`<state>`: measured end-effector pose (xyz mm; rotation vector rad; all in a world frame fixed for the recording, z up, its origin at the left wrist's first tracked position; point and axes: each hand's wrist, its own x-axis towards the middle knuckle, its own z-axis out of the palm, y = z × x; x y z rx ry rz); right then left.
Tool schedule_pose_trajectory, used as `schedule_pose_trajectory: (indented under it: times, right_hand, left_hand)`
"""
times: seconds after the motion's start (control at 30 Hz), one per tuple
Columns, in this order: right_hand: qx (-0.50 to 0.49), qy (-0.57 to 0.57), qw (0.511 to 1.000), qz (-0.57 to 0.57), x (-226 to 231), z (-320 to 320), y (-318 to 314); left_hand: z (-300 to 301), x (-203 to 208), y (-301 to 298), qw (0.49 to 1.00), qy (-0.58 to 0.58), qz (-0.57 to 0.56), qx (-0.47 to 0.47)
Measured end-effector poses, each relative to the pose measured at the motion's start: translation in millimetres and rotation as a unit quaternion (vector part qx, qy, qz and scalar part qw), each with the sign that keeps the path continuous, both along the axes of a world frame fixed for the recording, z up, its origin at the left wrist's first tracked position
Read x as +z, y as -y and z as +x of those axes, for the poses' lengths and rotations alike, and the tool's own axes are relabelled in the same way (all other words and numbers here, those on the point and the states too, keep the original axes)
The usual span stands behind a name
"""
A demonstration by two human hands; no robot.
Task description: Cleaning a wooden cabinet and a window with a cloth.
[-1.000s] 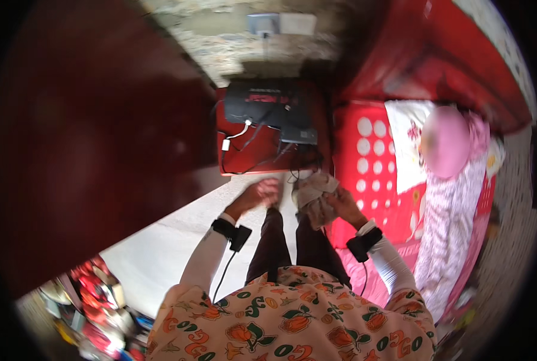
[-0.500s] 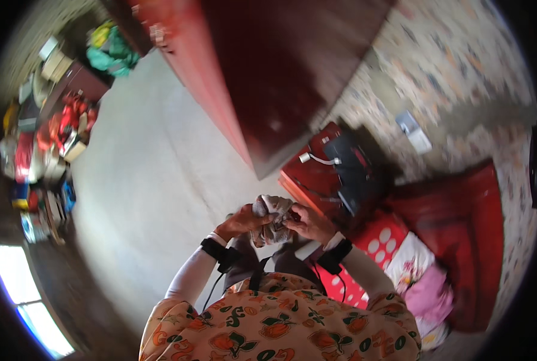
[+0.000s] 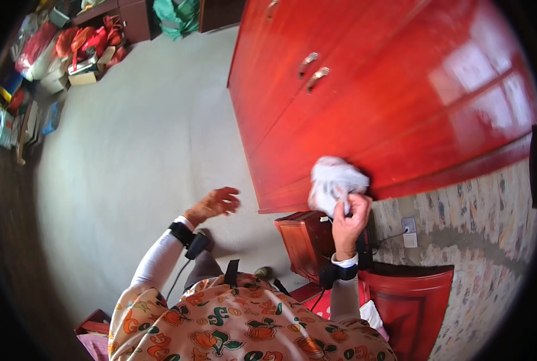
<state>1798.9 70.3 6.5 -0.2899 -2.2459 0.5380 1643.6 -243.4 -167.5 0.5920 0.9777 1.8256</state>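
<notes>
A crumpled white cloth (image 3: 337,182) is pinched in my right hand (image 3: 351,221), near the lower part of the red wardrobe (image 3: 316,129). The cloth appears to lie against the glossy door, though contact is hard to confirm. Held out over the grey floor (image 3: 136,132), my left hand (image 3: 214,204) is empty, its fingers apart and slightly bent. Two metal handles sit on the doors, a nearer handle (image 3: 317,79) and a farther handle (image 3: 308,64).
A red wooden bedside cabinet (image 3: 304,243) stands beside my right forearm. Behind it, a wall socket (image 3: 409,231) carries a cable, and a red headboard (image 3: 407,301) is at lower right. Boxes and red bags (image 3: 94,42) are piled at far left.
Both hands were together on the cloth in front of my body. My left hand has let go and moved left; my right has carried the cloth up to the wardrobe. The view has turned.
</notes>
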Motion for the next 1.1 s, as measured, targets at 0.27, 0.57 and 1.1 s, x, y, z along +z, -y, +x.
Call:
schedule_pose_trajectory:
  times: [0.27, 0.57, 1.1]
  right_hand:
    - [-0.184, 0.107, 0.974, 0.077, -35, -118, -9]
    - [-0.118, 0.096, 0.983, 0.105, -52, -246, -7]
    - [-0.096, 0.068, 0.992, 0.041, -107, -390, -6]
  left_hand:
    - [-48, -17, 139, 0.881, 0.019, -0.376, 0.287]
    - [-131, -15, 127, 0.910, -0.022, -0.340, 0.235]
    - [-312, -35, -158, 0.996, -0.004, 0.000, -0.084]
